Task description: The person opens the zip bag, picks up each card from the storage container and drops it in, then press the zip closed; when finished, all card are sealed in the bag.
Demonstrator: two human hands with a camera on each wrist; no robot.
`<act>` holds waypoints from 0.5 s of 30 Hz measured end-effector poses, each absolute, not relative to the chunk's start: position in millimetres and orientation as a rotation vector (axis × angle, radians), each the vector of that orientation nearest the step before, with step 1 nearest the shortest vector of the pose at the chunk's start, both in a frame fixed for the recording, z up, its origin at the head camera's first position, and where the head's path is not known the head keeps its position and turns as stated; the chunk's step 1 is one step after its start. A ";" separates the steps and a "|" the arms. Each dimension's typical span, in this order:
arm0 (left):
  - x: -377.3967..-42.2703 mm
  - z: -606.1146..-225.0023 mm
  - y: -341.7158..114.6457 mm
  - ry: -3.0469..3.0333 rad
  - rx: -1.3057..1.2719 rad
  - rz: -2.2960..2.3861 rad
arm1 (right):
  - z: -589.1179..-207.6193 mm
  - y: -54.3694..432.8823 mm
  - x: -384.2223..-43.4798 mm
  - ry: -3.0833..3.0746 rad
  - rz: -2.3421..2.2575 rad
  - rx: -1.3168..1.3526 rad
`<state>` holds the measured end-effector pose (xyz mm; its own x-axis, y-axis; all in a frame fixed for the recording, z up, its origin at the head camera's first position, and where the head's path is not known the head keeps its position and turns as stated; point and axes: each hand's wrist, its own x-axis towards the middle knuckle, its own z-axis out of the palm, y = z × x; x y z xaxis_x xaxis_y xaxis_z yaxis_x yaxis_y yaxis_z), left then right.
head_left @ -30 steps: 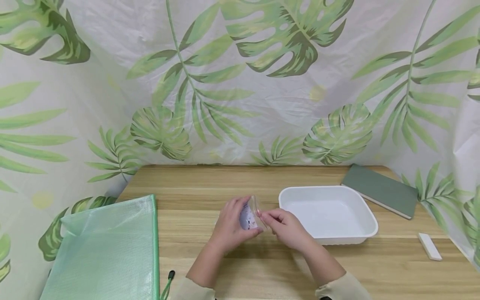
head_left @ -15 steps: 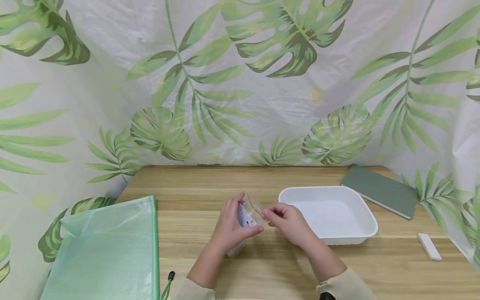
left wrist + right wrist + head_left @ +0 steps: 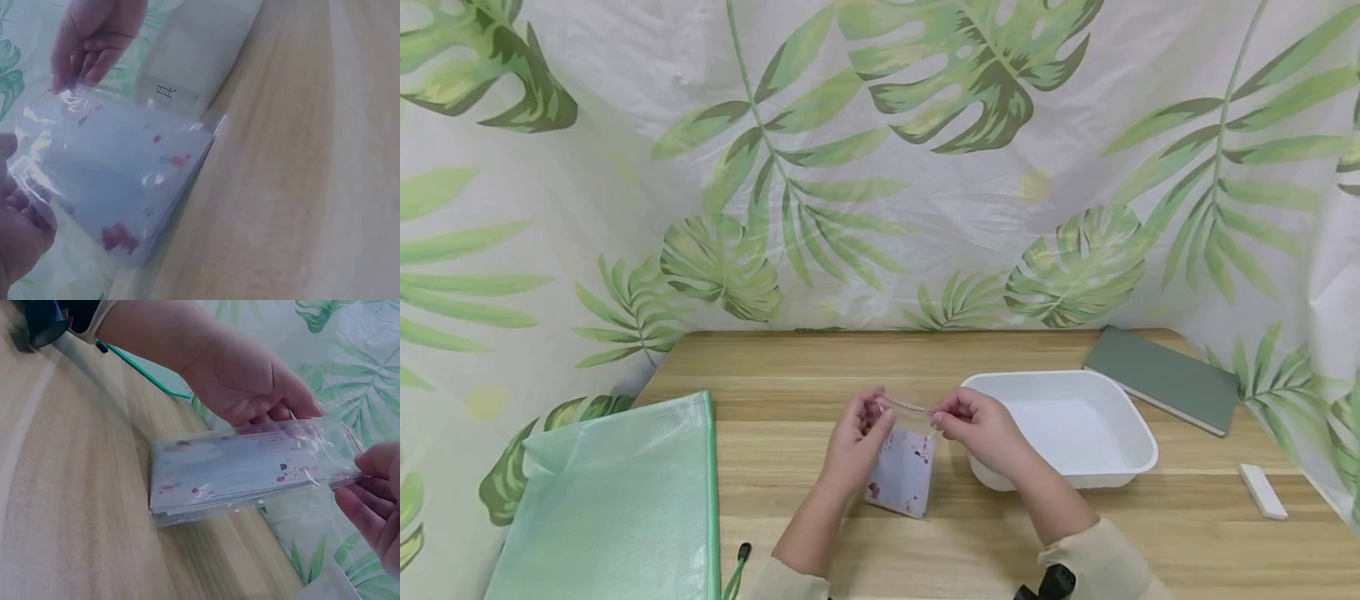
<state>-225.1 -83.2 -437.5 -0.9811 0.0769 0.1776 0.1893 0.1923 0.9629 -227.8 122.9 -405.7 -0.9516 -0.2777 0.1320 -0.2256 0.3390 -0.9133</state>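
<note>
A clear plastic bag [image 3: 901, 475] holds a stack of pale printed paper sheets [image 3: 225, 465] with small red and dark motifs. It hangs below both hands in the head view, its mouth uppermost. My left hand [image 3: 855, 437] is at the mouth's left corner, thumb and fingers on the film. At the right corner, my right hand [image 3: 981, 425] pinches the edge between thumb and forefinger. A thin reddish line runs along the mouth between the hands. In the right wrist view the sheets lie fully inside the bag, low near the wooden table [image 3: 94, 506].
Right of the hands stands a white plastic basin [image 3: 1060, 429], close to my right hand. Behind it lies a green notebook [image 3: 1161, 379], and a small white block [image 3: 1262, 492] sits farther right. A green mesh pouch [image 3: 617, 500] with a cord [image 3: 735, 571] covers the left side.
My left hand has shifted from around the bag's body to its top corner. The bag has swung down, so its printed face shows below the hands. My right hand keeps its pinch, slightly higher.
</note>
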 end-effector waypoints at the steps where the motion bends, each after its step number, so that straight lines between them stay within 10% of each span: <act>1: -225.6 -436.9 -83.3 -2.327 -0.235 -1.956 | -405.6 124.0 -229.3 2.528 -1.718 -0.479; 15: -228.1 -433.0 -85.5 -2.352 -0.124 -2.022 | -405.0 120.7 -246.9 2.561 -1.557 -0.424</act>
<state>-228.1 -85.5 -433.0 -0.9961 0.0357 0.0806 0.0850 0.1484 0.9853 -246.9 120.7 -405.0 -0.9543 -0.2953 0.0468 -0.1775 0.4335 -0.8835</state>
